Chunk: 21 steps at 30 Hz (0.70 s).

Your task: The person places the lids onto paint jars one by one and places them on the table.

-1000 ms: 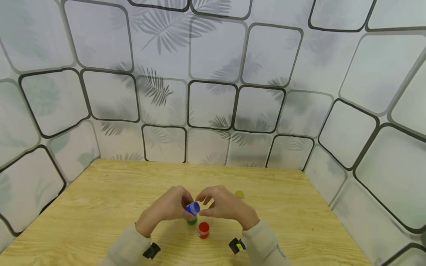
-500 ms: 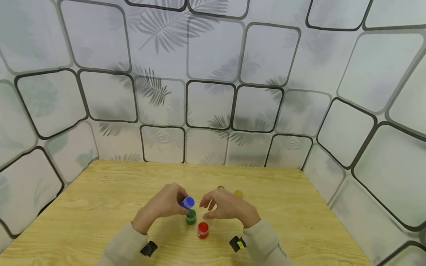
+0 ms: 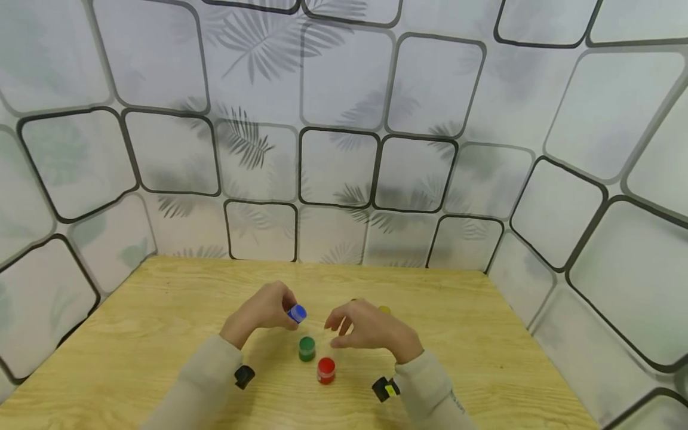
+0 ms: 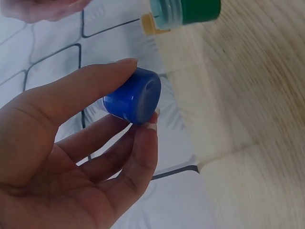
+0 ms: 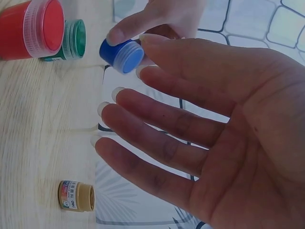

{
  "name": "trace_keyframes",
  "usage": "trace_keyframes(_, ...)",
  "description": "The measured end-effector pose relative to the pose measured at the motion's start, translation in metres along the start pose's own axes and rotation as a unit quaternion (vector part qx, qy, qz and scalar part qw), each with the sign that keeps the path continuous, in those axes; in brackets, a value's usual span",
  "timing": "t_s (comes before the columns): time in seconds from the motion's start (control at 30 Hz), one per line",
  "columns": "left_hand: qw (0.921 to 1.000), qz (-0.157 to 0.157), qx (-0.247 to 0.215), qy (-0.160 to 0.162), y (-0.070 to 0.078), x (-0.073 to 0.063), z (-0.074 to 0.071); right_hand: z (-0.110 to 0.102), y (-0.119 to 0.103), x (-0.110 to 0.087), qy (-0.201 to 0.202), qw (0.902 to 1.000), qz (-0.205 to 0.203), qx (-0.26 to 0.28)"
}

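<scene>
My left hand [image 3: 266, 307] pinches a small blue paint jar [image 4: 132, 98] between thumb and fingertips. The jar is tilted, its translucent-rimmed blue lid [image 5: 128, 58] facing the right hand. Across from it, my right hand [image 3: 368, 327] hangs over the table with fingers loosely bent and nothing in them. On the table between and in front of the hands stand a green paint jar [image 3: 307, 349] and, nearer me, a red paint jar [image 3: 325, 370]. The right wrist view also has an ochre paint jar [image 5: 76, 195] with a printed label.
Beyond the right hand a yellow round top [image 3: 384, 309] shows, partly covered by that hand. The light wooden table [image 3: 161, 334] reaches back to a patterned curtain [image 3: 338, 173] on the far side and both flanks.
My left hand has drawn the blue jar away from the right hand, leftward and farther out, uncovering the green jar. The right hand has barely shifted.
</scene>
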<state>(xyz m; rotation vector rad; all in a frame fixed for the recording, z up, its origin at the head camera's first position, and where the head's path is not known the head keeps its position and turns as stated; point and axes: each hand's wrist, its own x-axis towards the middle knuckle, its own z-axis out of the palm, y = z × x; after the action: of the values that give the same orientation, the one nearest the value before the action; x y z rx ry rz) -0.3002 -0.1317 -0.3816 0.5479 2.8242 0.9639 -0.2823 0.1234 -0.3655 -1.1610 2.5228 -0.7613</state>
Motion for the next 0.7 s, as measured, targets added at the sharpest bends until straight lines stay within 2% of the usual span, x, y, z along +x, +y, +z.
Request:
trace_keyframes(0.37,0.9988,-0.032,0.037,-0.010,-0.004,0.018,0.002,-0.013,0.007,-0.012,0.043,0.9988,0.024,-0.003)
trace_keyframes(0.7,0.9955,-0.071,0.062,-0.012,-0.011,0.030,0.009,-0.023,0.019,-0.021,0.056,0.9979,0.030,-0.016)
